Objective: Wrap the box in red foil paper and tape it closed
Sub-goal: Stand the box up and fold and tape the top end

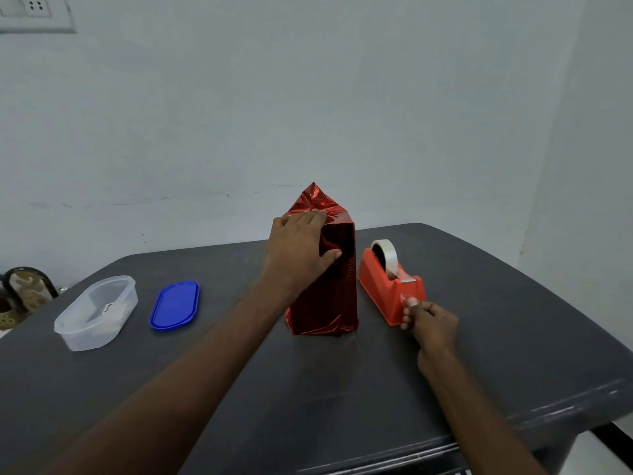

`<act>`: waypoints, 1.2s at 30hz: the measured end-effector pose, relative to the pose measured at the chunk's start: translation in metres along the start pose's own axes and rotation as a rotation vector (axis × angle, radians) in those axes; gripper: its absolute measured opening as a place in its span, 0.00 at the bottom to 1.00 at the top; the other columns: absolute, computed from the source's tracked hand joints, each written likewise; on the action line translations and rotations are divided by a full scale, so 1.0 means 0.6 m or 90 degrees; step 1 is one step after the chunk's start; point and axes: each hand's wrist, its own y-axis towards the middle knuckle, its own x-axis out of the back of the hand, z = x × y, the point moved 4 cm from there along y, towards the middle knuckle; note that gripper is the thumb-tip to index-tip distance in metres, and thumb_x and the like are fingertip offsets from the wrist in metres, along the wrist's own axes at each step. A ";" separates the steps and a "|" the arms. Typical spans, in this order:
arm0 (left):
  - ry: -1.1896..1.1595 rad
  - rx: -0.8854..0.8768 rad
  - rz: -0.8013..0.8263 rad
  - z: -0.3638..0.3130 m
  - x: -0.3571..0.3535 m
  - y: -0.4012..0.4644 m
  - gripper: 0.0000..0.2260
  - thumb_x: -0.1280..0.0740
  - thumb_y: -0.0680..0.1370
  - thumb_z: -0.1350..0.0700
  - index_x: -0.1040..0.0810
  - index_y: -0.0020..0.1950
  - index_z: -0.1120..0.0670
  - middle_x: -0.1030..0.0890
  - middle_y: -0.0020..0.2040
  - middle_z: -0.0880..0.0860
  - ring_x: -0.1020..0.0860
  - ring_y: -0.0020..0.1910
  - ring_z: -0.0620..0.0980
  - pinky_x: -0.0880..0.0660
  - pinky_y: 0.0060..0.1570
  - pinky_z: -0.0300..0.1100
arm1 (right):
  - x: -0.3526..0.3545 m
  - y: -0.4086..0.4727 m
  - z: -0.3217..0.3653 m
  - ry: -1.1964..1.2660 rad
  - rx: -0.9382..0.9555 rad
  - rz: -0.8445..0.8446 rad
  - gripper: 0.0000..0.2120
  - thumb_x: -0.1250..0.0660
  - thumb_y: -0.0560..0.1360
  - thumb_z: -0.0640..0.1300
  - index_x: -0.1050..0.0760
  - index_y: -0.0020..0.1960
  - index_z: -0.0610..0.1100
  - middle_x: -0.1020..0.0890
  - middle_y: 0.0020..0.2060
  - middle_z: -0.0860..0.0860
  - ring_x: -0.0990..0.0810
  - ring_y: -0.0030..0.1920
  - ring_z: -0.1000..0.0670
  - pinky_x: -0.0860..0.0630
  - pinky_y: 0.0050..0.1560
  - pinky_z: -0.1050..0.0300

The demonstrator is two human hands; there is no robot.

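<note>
Standing upright near the middle of the dark bench (342, 389): the box (325, 286), covered in red foil paper (317, 204) that rises to a crumpled peak above the top. Gripped near the upper end by the left hand (298, 248), fingers laid over the top fold, thumb pressed against the near face. Just to the right of the box, apart from it, an orange tape dispenser (383, 286) carrying a roll of clear tape (388, 257). In front of the dispenser's cutter end, the right hand (430, 320), fingers curled and pinching what looks like a short piece of tape; the piece itself too small and clear to make out well. Well to the left of the box, a blue oval lid (174, 305) lying flat, and further left again a clear plastic container (96, 313), open at the top. Behind the box, a pale wall (308, 97).
</note>
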 end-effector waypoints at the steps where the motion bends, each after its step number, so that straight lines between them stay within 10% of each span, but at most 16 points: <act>1: -0.001 0.000 -0.001 -0.001 0.000 0.000 0.33 0.35 0.76 0.37 0.37 0.77 0.51 0.30 0.75 0.50 0.35 0.74 0.50 0.43 0.73 0.49 | 0.000 -0.005 0.004 0.004 0.007 -0.002 0.06 0.31 0.78 0.38 0.20 0.45 0.36 0.20 0.35 0.45 0.25 0.31 0.52 0.25 0.33 0.59; 15: -0.027 -0.006 -0.002 -0.011 0.016 -0.002 0.32 0.31 0.74 0.41 0.33 0.74 0.52 0.29 0.73 0.51 0.33 0.72 0.52 0.43 0.72 0.50 | -0.110 -0.068 0.307 -0.049 0.402 0.322 0.05 0.30 0.78 0.38 0.20 0.44 0.37 0.20 0.32 0.46 0.27 0.27 0.51 0.27 0.26 0.60; 33: -0.017 0.137 0.124 -0.003 0.003 0.002 0.38 0.33 0.72 0.33 0.43 0.78 0.42 0.41 0.77 0.60 0.45 0.77 0.63 0.48 0.73 0.63 | -0.373 -0.046 0.399 -0.866 0.656 0.697 0.07 0.22 0.70 0.51 0.18 0.38 0.51 0.15 0.31 0.53 0.18 0.40 0.43 0.22 0.43 0.47; 36: -0.019 0.137 0.125 -0.004 0.003 0.001 0.38 0.33 0.73 0.33 0.43 0.78 0.42 0.42 0.78 0.59 0.46 0.77 0.62 0.48 0.74 0.63 | -0.385 -0.047 0.397 -0.900 0.663 0.715 0.07 0.22 0.69 0.51 0.18 0.38 0.51 0.16 0.30 0.54 0.19 0.36 0.56 0.25 0.42 0.53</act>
